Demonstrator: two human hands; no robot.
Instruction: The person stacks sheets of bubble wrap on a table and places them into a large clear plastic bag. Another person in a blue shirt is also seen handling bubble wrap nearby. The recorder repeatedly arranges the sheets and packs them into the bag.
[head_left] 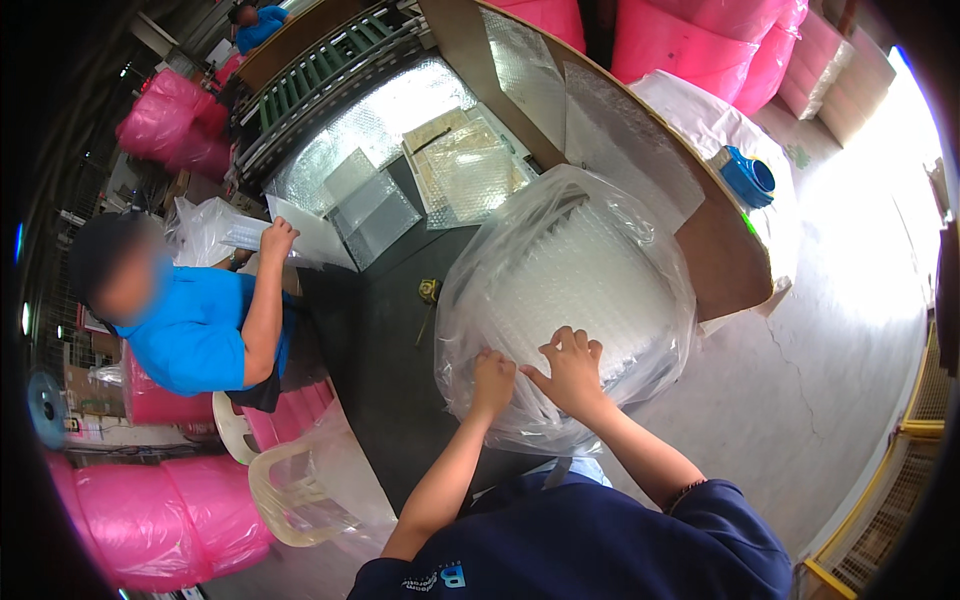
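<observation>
In front of me on the dark table sits a large clear plastic bag [462,300] with a thick stack of bubble wrap sheets [580,285] inside. The bag's loose film bunches around the stack. My left hand [493,382] is closed on the film at the near left side of the bag. Beside it, my right hand [574,374] rests over the near part of the stack, its thumb stretched out and its fingers apart and slightly bent. Whatever lies under the right fingertips is hidden.
A yellow tape measure [429,291] lies left of the bag on the table [365,350]. Bubble wrap pieces [372,218] are farther back. A brown board [725,235] borders the right side, with a blue tape dispenser-like object [748,178] beyond. At left, a co-worker [200,320] holds a sheet.
</observation>
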